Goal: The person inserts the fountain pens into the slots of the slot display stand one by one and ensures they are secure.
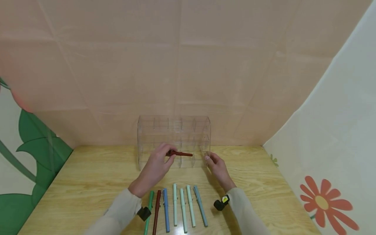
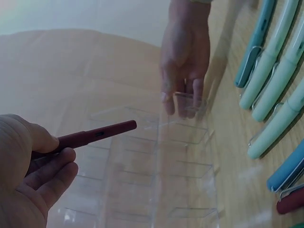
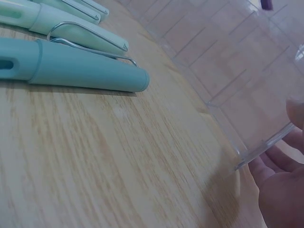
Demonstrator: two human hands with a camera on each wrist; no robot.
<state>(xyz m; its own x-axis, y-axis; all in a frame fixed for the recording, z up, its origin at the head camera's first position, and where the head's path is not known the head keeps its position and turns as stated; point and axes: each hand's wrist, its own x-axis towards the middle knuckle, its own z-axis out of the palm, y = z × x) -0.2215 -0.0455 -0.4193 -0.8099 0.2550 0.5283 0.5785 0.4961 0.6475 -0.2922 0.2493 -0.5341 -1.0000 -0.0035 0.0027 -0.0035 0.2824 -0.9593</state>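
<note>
Pinching a dark red pen (image 1: 182,153) between thumb and fingers of the left hand (image 1: 155,168), holding it nearly level before the lower compartments of the clear rack (image 1: 174,132), pointing its free end rightward and stopping short of the right side wall. Not being able to tell, from these views, about contact between pen and rack. Pinching that side wall low at its front edge with the right hand (image 1: 218,169), setting thumb and fingers on opposite faces.

Seeing a strip of table (image 1: 249,176) between the rack's front and the row of pens, with wider stretches running left and right of the rack out to slanting side edges. Finding the rack upright near the table's back edge.

Showing pale, streaked wood grain across the surface. Counting in the row, left to right, a green pen (image 1: 150,202), a second red pen (image 1: 157,212), a blue pen (image 1: 166,210), three mint pens (image 1: 183,210) and a teal pen (image 1: 200,205). Meeting a creased pinkish-beige backdrop (image 1: 176,65) at the back, green leaf shapes (image 1: 38,143) on the left, and a white sheet (image 1: 337,98) bearing a red flower (image 1: 321,202) on the right.
</note>
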